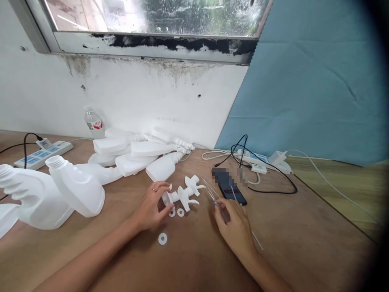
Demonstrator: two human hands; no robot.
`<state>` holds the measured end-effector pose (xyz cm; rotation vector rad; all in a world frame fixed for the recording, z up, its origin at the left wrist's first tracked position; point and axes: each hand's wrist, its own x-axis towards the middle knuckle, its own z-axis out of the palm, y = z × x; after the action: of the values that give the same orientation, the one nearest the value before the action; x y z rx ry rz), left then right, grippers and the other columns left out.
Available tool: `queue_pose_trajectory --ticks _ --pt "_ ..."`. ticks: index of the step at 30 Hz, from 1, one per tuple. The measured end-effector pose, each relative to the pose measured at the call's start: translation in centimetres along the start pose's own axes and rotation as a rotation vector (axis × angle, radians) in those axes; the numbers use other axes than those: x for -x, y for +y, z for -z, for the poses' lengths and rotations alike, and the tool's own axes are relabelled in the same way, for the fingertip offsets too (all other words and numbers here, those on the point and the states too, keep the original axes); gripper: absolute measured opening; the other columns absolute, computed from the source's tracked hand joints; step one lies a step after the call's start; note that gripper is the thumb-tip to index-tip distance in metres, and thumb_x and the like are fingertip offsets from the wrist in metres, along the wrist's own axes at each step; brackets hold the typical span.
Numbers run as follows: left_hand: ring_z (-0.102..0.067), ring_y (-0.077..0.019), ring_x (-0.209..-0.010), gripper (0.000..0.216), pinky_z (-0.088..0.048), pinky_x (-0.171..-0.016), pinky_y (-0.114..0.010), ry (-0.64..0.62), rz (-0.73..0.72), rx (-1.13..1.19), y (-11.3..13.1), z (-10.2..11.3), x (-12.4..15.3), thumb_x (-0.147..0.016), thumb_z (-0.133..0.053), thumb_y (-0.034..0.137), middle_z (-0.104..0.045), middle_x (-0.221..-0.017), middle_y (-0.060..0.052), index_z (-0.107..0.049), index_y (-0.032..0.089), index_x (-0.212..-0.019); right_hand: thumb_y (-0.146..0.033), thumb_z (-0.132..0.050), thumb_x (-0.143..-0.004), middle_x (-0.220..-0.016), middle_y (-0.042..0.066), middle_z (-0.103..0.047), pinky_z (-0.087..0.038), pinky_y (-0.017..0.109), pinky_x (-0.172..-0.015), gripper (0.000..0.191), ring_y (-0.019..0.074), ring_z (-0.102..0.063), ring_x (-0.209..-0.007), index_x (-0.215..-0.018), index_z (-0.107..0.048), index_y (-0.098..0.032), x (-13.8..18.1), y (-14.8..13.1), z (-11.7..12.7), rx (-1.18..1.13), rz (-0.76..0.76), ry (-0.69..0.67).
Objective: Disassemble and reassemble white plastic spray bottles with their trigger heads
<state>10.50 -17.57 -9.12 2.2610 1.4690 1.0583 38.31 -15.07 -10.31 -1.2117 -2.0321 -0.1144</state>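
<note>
Work in hand: putting together white spray-trigger heads w/ washers and dip tubes.

Left hand is curled round the collar end of a trigger head lying on the table, thumb and fingers closed on it; ring on one finger. Right hand is pinched shut on a thin clear dip tube, which runs up-left from the fingertips toward the triggers; a second tube pokes out from under the hand toward lower right.

Progress, as I judge it: early. Two more trigger heads lie loose just beside the held one, none on a bottle. Two washers sit just below the held head, touching or nearly so; a third washer lies apart, nearer the person. Can't tell whether any washer or tube is already seated in a head. All bottles appear uncapped: two big white bottles at left w/ open threaded necks, plus a pile of bottles stacked against the wall.

Around: dark phone just beyond the right hand, w/ the tube crossing it; black cable looping right of it; power strip at back right, another power strip at back left; small water bottle by the wall; blue sheet at right.

In the way: phone and cable crowd the tube side; loose washers small, easy to knock w/ the left wrist.
</note>
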Motion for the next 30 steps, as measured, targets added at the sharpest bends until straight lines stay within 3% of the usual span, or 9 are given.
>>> queue_pose_trajectory --ticks 3,7,11,14,16,20,23,27,30 --pt "-0.046 -0.024 -0.118 0.021 -0.036 -0.102 -0.037 0.053 0.071 -0.21 -0.5 0.9 -1.6 -0.089 -0.05 0.031 -0.053 -0.122 -0.013 -0.053 0.019 -0.106 -0.024 -0.048 -0.09 -0.08 0.006 -0.061 -0.036 0.037 -0.073 0.014 0.0237 -0.055 -0.08 -0.089 -0.059 -0.017 0.0 0.4 -0.6 0.138 0.018 -0.104" --pt "-0.043 -0.0287 -0.121 0.031 -0.033 -0.102 -0.042 0.033 0.185 -0.371 -1.3 1.0 -6.7 -0.088 -0.048 0.033 -0.051 -0.128 -0.014 -0.051 0.017 -0.114 -0.031 -0.049 -0.091 -0.099 0.008 -0.063 -0.038 0.038 -0.078 0.022 0.026 -0.056 -0.093 -0.106 -0.061 -0.019 0.3 0.3 -1.1 0.137 0.018 -0.166" --pt "-0.041 -0.043 -0.121 0.07 -0.029 -0.099 -0.055 -0.028 0.37 -0.471 -1.8 -0.3 -11.4 -0.072 -0.065 0.045 -0.047 -0.132 -0.025 -0.043 0.009 -0.128 -0.034 -0.05 -0.091 -0.106 0.009 -0.061 -0.04 0.041 -0.084 0.026 0.0272 -0.055 -0.1 -0.111 -0.059 -0.021 0.5 0.7 -1.2 0.048 -0.034 -0.155" --pt "-0.047 -0.0464 -0.115 0.084 -0.033 -0.093 -0.056 -0.099 0.476 -0.492 -1.5 -0.4 -12.4 -0.064 -0.07 0.042 -0.052 -0.125 -0.029 -0.038 0.007 -0.134 -0.032 -0.049 -0.091 -0.106 0.009 -0.062 -0.041 0.041 -0.087 0.024 0.0265 -0.056 -0.1 -0.11 -0.058 -0.02 0.5 0.9 -1.0 -0.058 -0.081 -0.148" --pt "-0.051 -0.0445 -0.111 0.08 -0.038 -0.089 -0.052 -0.158 0.506 -0.471 -1.1 0.7 -11.8 -0.064 -0.069 0.043 -0.058 -0.119 -0.024 -0.042 0.011 -0.132 -0.031 -0.049 -0.091 -0.105 0.009 -0.062 -0.042 0.04 -0.086 0.022 0.0255 -0.056 -0.1 -0.108 -0.059 -0.02 0.4 0.7 -0.8 -0.141 -0.106 -0.13" --pt "-0.062 -0.0344 -0.096 0.076 -0.046 -0.077 -0.038 -0.28 0.521 -0.372 0.9 5.0 -9.3 -0.063 -0.067 0.056 -0.066 -0.109 -0.013 -0.048 0.021 -0.127 -0.031 -0.049 -0.092 -0.095 0.008 -0.063 -0.043 0.036 -0.083 0.019 0.0229 -0.057 -0.093 -0.096 -0.062 -0.019 0.0 -0.2 -0.3 -0.345 -0.17 -0.067" --pt "-0.061 -0.0316 -0.101 0.078 -0.047 -0.08 -0.037 -0.236 0.459 -0.271 3.6 7.3 -6.6 -0.067 -0.064 0.057 -0.063 -0.119 -0.011 -0.042 0.024 -0.134 -0.038 -0.051 -0.091 -0.087 0.007 -0.064 -0.044 0.033 -0.078 0.024 0.0217 -0.058 -0.086 -0.087 -0.065 -0.019 -0.6 -1.2 0.0 -0.554 -0.289 -0.107" --pt "-0.054 -0.0326 -0.113 0.079 -0.043 -0.094 -0.044 -0.119 0.159 -0.131 7.5 6.3 -2.1 -0.07 -0.067 0.047 -0.053 -0.132 -0.012 -0.037 0.024 -0.138 -0.055 -0.059 -0.083 -0.094 0.008 -0.068 -0.047 0.033 -0.073 0.04 0.0231 -0.061 -0.085 -0.102 -0.068 -0.021 -2.1 -3.4 0.9 -1.024 -0.549 -0.23" --pt "-0.046 -0.036 -0.121 0.081 -0.036 -0.101 -0.052 -0.092 0.028 -0.072 9.5 3.8 1.4 -0.068 -0.07 0.036 -0.045 -0.139 -0.016 -0.036 0.025 -0.14 -0.068 -0.065 -0.069 -0.119 0.01 -0.064 -0.049 0.039 -0.083 0.066 0.0295 -0.059 -0.105 -0.118 -0.063 -0.025 -3.0 -5.7 2.7 -1.445 -0.631 -0.241"
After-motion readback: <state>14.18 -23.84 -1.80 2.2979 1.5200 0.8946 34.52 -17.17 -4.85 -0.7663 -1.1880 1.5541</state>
